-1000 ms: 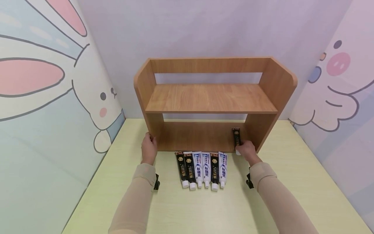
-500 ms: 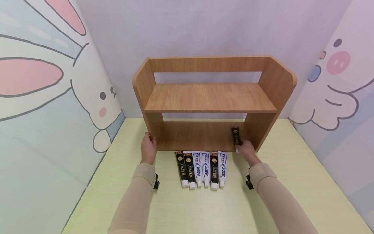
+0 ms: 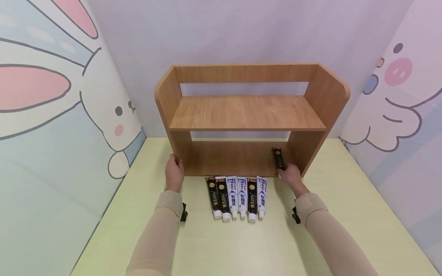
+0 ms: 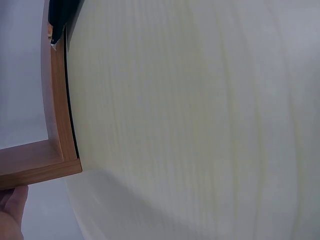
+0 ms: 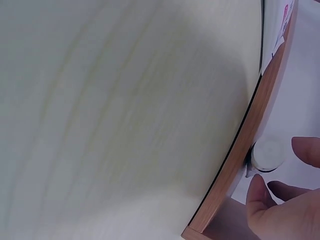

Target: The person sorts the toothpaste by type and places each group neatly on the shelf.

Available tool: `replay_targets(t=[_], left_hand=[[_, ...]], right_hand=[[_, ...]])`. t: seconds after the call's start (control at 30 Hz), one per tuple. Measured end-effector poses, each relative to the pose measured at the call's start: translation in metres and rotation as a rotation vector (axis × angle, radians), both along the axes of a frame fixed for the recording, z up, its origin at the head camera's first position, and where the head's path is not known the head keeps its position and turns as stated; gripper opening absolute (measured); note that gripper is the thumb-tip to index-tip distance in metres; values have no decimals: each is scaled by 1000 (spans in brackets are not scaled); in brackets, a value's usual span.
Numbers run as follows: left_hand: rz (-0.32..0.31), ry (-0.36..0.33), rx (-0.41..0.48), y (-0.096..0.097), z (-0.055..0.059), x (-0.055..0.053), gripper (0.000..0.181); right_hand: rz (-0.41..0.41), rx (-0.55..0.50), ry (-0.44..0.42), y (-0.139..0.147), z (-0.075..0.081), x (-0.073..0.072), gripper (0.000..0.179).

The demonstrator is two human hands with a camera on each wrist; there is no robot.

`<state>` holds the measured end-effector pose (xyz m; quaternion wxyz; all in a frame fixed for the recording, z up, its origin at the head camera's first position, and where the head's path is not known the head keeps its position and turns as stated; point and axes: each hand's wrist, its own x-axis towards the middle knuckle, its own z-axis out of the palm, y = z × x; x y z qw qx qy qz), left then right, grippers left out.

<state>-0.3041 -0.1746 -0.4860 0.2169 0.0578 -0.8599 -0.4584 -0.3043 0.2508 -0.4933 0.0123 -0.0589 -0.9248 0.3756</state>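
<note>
My right hand (image 3: 291, 176) is at the capped end of a black toothpaste tube (image 3: 277, 158), which lies on the lower board of a wooden shelf (image 3: 241, 112), near its right side panel. In the right wrist view my thumb and fingers curve around the tube's white cap (image 5: 268, 154); the contact itself is hard to see. My left hand (image 3: 174, 174) rests against the outside of the shelf's left panel, its fingers loosely bent, and a fingertip meets the wood in the left wrist view. On the table before the shelf lie three black tubes (image 3: 222, 197) and three white tubes (image 3: 243, 195), caps toward me.
The shelf's upper board (image 3: 246, 111) has raised side panels and a back rail. A pale wood-grain table (image 3: 224, 249) carries everything. Walls with cartoon animals (image 3: 119, 126) stand left and right, and a plain wall rises behind the shelf.
The black tube on the lower board has slid slightly deeper, its cap end now about level with the board's front edge, with my right hand following. My left hand stays at the left panel.
</note>
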Motion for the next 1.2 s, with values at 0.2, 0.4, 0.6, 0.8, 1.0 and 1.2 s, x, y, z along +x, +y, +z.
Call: replay_targets(t=[0.2,0.4,0.6,0.8,1.0,1.2], left_hand=[[1,-9,8,0,0,-1,24],[1,-2,10,-1,-3,-2,24],[2,5,3,-1,-3,0,23],[-6,-15,-3,-1,-2,2,25],[-8,-18,0,-1,-2,1,26],[-7,-10,-5,-1,-4,2,24]], right_hand=[[11,27,50,0,4,4,46],[-13,38,158,-1,6,9,46],[-41,3,180,-4,6,14,49],[-51,-29,140,-7,8,19,51],[-44,-68,112,-10,8,24,53],[-4,-83,161,-15,4,32,47]])
